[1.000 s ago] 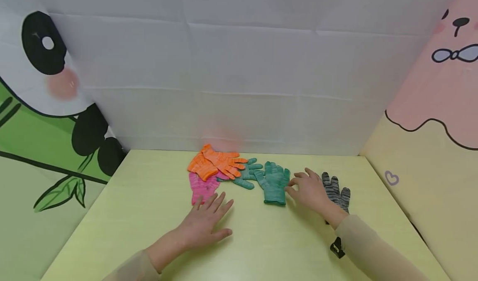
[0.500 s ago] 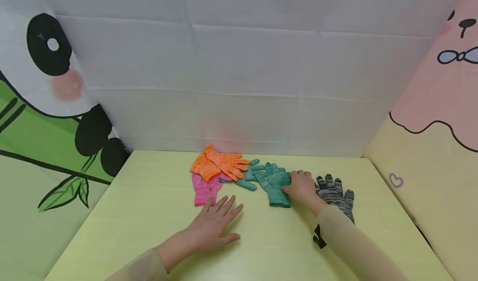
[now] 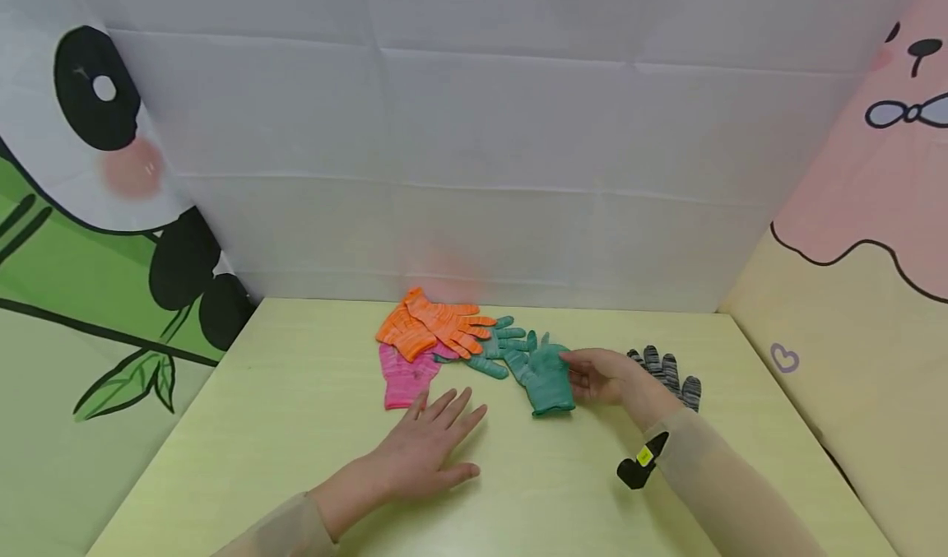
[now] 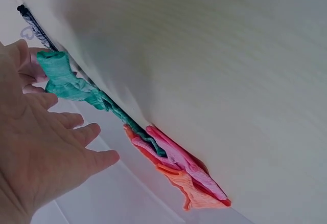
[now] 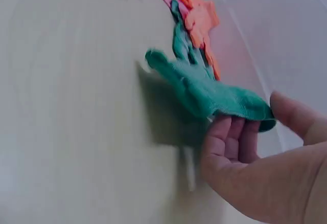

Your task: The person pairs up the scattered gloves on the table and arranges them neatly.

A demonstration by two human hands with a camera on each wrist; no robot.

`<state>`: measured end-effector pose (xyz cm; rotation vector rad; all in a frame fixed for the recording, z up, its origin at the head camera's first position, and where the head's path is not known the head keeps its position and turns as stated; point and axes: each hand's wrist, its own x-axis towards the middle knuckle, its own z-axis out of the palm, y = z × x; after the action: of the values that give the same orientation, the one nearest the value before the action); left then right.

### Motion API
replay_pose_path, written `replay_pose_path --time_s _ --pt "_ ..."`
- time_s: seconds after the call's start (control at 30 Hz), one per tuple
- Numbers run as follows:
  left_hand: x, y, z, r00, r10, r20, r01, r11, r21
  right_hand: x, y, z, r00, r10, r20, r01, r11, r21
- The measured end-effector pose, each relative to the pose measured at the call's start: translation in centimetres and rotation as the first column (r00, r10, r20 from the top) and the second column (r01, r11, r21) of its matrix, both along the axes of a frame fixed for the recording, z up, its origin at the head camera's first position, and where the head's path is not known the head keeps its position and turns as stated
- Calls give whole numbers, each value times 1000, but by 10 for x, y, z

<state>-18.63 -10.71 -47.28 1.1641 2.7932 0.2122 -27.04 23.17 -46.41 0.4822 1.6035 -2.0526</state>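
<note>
My right hand [image 3: 603,376] holds the side of a green knitted glove [image 3: 550,380], its fingers curled under the edge. In the right wrist view the glove [image 5: 204,91] is raised off the table, casting a shadow below. Another green glove [image 3: 507,339] lies flat beside it, partly under two orange gloves [image 3: 437,322]. A pink glove [image 3: 407,378] is partly covered by the orange ones. My left hand [image 3: 425,454], fingers spread, is just in front of the pink glove and holds nothing. Behind my right wrist a black-and-grey glove [image 3: 670,372] is partly hidden.
The pale yellow table [image 3: 259,425] meets a white fabric backdrop [image 3: 474,170] at its far edge. Printed cartoon panels stand at both sides. A black wrist camera [image 3: 638,466] sits by my right sleeve.
My right hand has moved in from the right, taken the near green glove by its side and lifted that edge. My left hand has hardly moved.
</note>
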Motion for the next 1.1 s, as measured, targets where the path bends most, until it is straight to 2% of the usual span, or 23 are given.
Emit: replay_pose_path --time_s 0.07,0.17,0.33,0.47,0.5,0.6,0.73,0.9,1.0,1.1 --pt "1 0 0 1000 -1 7 1 1000 5 6 1 1 999 -24 22 26 996 -87" --pt "1 0 -1 1000 -2 11 2 1000 5 15 -3 0 997 -65 34 70 984 -165" --pt "1 0 -2 1000 -5 8 5 1000 0 23 -10 -3 991 -120 60 131 959 -252" --pt "1 1 -3 1000 -14 -1 14 1000 1 26 -9 -5 992 -105 70 122 948 -295" --pt "1 1 -3 1000 -17 -2 17 1000 2 27 -9 -6 993 -96 65 111 950 -293" --pt "1 1 -3 1000 -23 -4 23 1000 2 28 -5 -8 1000 0 17 5 961 -276" --pt "1 1 -3 1000 -22 0 22 1000 -1 27 -5 -13 991 129 -24 -131 966 -221" --pt "1 1 -2 1000 -21 -1 21 1000 -3 28 -13 -19 986 164 -43 -168 978 -125" --pt "2 1 -2 1000 -19 2 19 1000 5 29 -17 -18 974 189 -128 -198 978 -64" --pt "3 0 0 1000 -8 1 8 1000 15 29 -15 -13 948 211 -239 -225 974 -32"
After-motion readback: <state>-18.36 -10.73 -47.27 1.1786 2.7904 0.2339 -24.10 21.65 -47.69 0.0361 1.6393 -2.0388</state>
